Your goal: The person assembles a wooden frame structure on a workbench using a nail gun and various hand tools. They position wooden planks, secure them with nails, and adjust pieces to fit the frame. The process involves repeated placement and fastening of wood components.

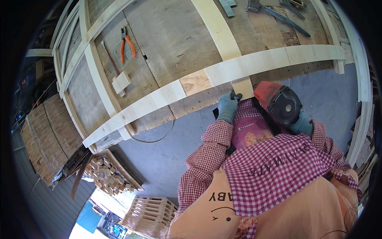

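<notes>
My left hand [228, 108], in a blue-green glove with dark fingertips, is closed at the near end of a pale wooden slat [242, 87]. This slat passes under a long wooden rail [157, 95] and sticks out past the bench edge. To its right, my gloved right hand [303, 124] grips a red and black nail gun [278, 101] with a round black magazine. The tool's front is close to the slat's end; its handle is mostly hidden by the body of the tool. Both hands are just in front of my checked apron.
On the worn plywood bench [175, 40] lie orange-handled pliers [126, 44], a screwdriver-like rod by a small wood block [121, 82], and a hammer [278, 16]. Crossing slats [97, 71] form a frame. Wood offcuts [107, 175] and stacked slatted pallets [147, 215] stand below left.
</notes>
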### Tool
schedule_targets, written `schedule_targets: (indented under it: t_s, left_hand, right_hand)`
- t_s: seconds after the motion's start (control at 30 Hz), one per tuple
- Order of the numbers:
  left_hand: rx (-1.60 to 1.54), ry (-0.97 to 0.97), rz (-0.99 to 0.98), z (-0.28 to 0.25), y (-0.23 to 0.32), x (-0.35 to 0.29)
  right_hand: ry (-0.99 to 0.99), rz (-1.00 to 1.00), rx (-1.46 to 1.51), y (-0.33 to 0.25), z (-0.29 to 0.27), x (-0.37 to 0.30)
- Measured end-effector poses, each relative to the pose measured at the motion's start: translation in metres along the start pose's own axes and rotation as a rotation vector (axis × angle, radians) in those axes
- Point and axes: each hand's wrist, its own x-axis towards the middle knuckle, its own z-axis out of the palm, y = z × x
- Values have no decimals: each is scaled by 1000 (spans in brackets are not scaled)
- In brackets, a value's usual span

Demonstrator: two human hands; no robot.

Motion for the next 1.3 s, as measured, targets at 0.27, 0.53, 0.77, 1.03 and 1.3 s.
schedule_targets:
  t_s: [0.27,0.53,0.77,1.03,1.3]
  left_hand:
    - [47,-4,-20,1,-2,2]
    - [28,-29,-17,-3,3,0]
    - [67,-35,-27,-2,4,0]
    - [37,-16,-16,-2,-4,2]
    - [6,-6,-8,5,-17,6]
  right_hand:
    - [183,-27,-352,44,-6,7]
    - [165,-178,-344,75,-15,7]
    - [72,-693,-1030,51,-38,0]
    - [-5,-669,-750,-23,-28,40]
    - [-58,-732,-787,-15,-36,69]
